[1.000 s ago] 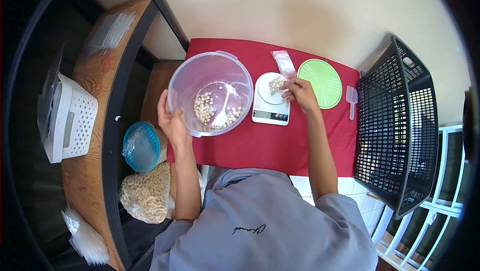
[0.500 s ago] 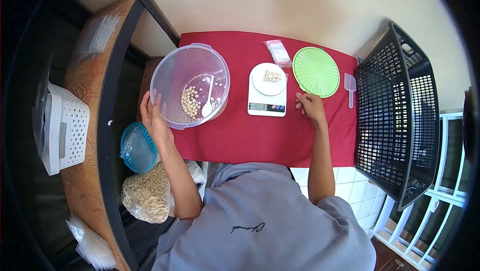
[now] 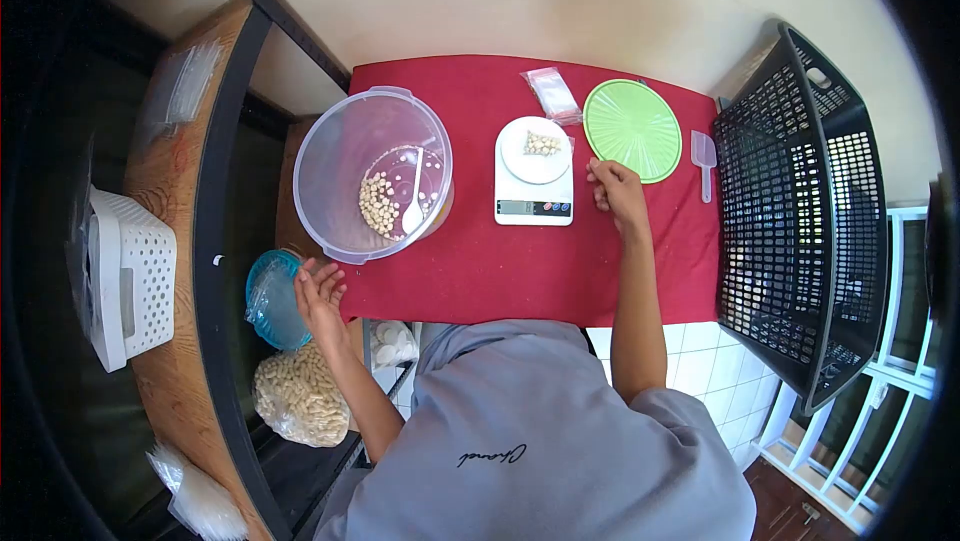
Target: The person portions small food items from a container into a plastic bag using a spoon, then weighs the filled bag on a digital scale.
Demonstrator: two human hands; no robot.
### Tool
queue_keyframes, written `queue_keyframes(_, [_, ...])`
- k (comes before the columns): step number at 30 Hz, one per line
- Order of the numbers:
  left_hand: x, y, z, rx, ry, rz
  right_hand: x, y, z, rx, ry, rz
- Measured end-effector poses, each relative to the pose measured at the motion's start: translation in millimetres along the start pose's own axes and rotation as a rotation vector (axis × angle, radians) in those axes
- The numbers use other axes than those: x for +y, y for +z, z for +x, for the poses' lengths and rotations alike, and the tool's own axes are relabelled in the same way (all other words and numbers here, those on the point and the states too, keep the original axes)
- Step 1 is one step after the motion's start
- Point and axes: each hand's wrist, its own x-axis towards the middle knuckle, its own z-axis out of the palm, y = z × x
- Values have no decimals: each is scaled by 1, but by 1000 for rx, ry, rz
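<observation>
My left hand [image 3: 321, 293] is open and empty, fingers apart, just off the table's left edge and below the clear plastic tub [image 3: 330, 191]. Inside the tub lie pale shelled nuts [image 3: 376, 203] and a white spoon [image 3: 413, 211]. My right hand [image 3: 618, 193] rests with curled fingers between the white digital scale [image 3: 508, 193] and the green round lid [image 3: 630, 131]; nothing shows in its fingers. On the scale's round plate sits a small clear bag of nuts [image 3: 543, 145]. The scale's digits are too small to read.
Behind the scale lies a pack of small plastic bags [image 3: 552, 94]. A clear scoop [image 3: 704, 156] is beside a tall black basket [image 3: 800, 211] on the right. At left are a blue bowl [image 3: 272, 313], a bag of peanut-like pods [image 3: 300, 401] and a white basket [image 3: 147, 276] on a wooden shelf.
My left hand has let go of the tub's rim and moved down toward the blue bowl. My right hand stays by the scale, fingers still curled. The whole view has shifted slightly.
</observation>
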Motion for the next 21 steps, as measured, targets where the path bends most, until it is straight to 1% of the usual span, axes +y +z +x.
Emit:
queue_keyframes(4, [0, -1, -5, -28, -19, 79, -1, 12, 23, 46, -41, 68])
queue_keyframes(7, [3, 3, -9, -55, 8, 109, -3, 23, 33, 47, -59, 16])
queue_keyframes(10, [7, 7, -13, -71, 46, 113, -4, 33, 42, 91, -154, -149])
queue_keyframes(11, [9, 9, -14, -72, 54, 115, -4, 34, 44, 87, -163, -147])
queue_keyframes(13, [13, 9, -17, -65, 74, 101, -7, 37, 47, 97, -179, -248])
queue_keyframes(15, [18, 12, -18, -58, 89, 92, -12, 40, 47, 85, -184, -260])
queue_keyframes(17, [26, 16, -22, -35, 140, 40, -16, 45, 44, 99, -291, -297])
queue_keyframes(18, [31, 18, -24, -35, 142, 39, -21, 48, 40, 99, -293, -296])
queue_keyframes(20, [44, 23, -28, 58, 324, 97, -37, 54, 27, 46, -498, -399])
queue_keyframes(21, [53, 27, -31, 59, 328, 93, -46, 58, 19, 45, -503, -398])
